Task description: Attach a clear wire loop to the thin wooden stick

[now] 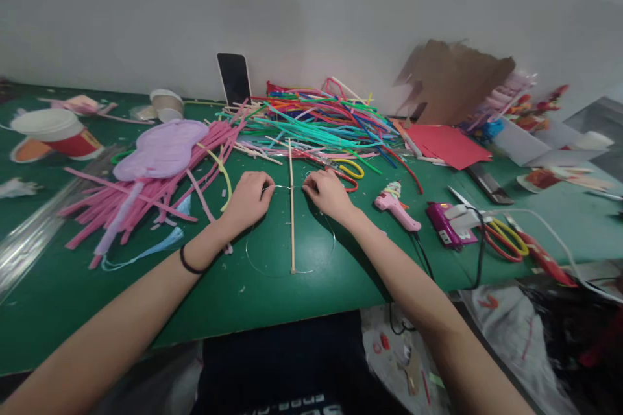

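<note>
My left hand (252,200) pinches a thin, clear wire (282,187) left of a slim wooden stick (292,227). Right of the stick, my right hand (327,193) is closed in a pinch on the same wire. The stick lies upright in view on the green table, and the wire crosses it between my hands. Below, the wire curves in a wide loop on both sides, meeting the stick near its bottom end. Just behind my right hand are scissors with red and yellow handles (351,170), partly hidden.
Colourful pipe cleaners (311,120) pile up at the back, before a phone (234,78). Pink pipe cleaners and a lilac fan-shaped piece (160,149) lie left, near a paper cup (58,133). To the right are a pink glue gun (396,206), a purple device (446,225) and red paper (448,144).
</note>
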Demonstrator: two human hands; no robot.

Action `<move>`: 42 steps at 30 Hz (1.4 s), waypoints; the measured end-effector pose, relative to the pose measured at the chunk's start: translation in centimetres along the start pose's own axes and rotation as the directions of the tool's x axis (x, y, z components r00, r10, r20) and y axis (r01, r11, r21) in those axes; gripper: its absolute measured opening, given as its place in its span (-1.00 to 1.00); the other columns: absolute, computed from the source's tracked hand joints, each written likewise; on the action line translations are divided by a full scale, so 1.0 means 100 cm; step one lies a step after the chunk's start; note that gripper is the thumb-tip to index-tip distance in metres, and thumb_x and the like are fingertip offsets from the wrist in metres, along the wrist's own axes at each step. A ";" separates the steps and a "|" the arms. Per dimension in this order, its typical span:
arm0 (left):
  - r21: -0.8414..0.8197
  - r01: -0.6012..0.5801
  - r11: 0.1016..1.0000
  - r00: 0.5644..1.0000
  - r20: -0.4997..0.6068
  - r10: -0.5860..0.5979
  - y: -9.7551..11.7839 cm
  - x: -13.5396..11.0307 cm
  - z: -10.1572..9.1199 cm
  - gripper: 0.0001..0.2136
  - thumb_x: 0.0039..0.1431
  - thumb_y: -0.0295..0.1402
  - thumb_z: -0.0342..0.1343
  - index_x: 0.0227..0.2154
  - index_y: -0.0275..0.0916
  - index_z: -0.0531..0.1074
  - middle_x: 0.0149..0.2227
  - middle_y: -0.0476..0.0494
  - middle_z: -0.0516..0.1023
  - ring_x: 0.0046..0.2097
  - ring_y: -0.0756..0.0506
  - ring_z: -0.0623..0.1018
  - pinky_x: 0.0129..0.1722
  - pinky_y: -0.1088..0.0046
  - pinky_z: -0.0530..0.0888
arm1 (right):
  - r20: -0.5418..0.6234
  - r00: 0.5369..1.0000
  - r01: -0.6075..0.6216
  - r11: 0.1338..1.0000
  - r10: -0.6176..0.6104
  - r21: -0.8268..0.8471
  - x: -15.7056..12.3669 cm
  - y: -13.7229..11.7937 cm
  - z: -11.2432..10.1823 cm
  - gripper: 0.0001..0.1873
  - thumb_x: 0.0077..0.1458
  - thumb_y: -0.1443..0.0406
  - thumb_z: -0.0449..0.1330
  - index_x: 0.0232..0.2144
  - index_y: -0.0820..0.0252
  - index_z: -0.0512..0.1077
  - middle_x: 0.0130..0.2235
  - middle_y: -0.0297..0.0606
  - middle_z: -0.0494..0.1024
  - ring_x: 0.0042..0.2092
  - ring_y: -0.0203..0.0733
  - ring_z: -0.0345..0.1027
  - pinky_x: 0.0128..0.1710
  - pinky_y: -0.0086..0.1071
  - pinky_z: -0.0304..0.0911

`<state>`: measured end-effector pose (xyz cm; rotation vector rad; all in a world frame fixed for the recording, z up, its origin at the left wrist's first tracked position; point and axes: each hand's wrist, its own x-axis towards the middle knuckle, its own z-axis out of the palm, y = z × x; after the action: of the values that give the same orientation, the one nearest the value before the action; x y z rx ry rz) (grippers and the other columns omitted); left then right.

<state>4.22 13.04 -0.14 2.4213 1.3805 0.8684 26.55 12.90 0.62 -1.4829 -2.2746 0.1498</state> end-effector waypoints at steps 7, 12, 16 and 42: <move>0.003 -0.005 1.000 1.000 -0.026 0.005 0.000 0.000 0.000 -0.89 0.25 -0.33 -0.06 -0.35 -0.19 0.32 -0.27 -0.22 0.51 -0.10 -0.25 0.43 -0.02 0.13 0.36 | 0.007 1.000 0.005 1.000 -0.005 -0.002 0.000 -0.002 -0.002 -0.92 0.22 0.36 0.17 -0.36 0.19 0.42 -0.32 -0.22 0.53 -0.25 -0.10 0.34 -0.08 -0.22 0.11; 0.031 0.006 1.000 1.000 -0.021 -0.006 0.000 0.001 0.001 -0.89 0.25 -0.34 -0.06 -0.36 -0.18 0.33 -0.28 -0.20 0.52 -0.12 -0.24 0.43 -0.01 0.14 0.35 | 0.008 1.000 -0.003 1.000 0.003 0.007 -0.002 -0.003 -0.004 -0.92 0.21 0.35 0.17 -0.36 0.18 0.42 -0.34 -0.24 0.52 -0.26 -0.11 0.32 -0.11 -0.23 0.11; 0.041 0.005 0.999 0.999 -0.032 -0.004 0.000 0.001 0.001 -0.88 0.25 -0.34 -0.05 -0.37 -0.19 0.33 -0.29 -0.20 0.52 -0.13 -0.24 0.43 -0.02 0.14 0.35 | 0.010 1.000 0.005 0.999 -0.005 0.035 -0.003 -0.003 -0.005 -0.92 0.20 0.33 0.18 -0.36 0.18 0.43 -0.33 -0.22 0.53 -0.24 -0.10 0.33 -0.09 -0.22 0.12; 0.060 0.026 0.998 1.000 -0.018 -0.025 0.000 0.001 0.001 -0.87 0.25 -0.33 -0.05 -0.38 -0.20 0.34 -0.29 -0.21 0.52 -0.14 -0.23 0.42 -0.02 0.14 0.34 | -0.031 0.998 -0.048 0.998 0.049 0.039 -0.003 -0.003 -0.001 -0.88 0.21 0.29 0.15 -0.38 0.16 0.43 -0.33 -0.22 0.54 -0.23 -0.08 0.34 -0.05 -0.19 0.13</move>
<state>4.31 13.11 -0.17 2.4406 1.4605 0.8553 26.38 12.51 0.69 -1.5111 -2.1999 0.1817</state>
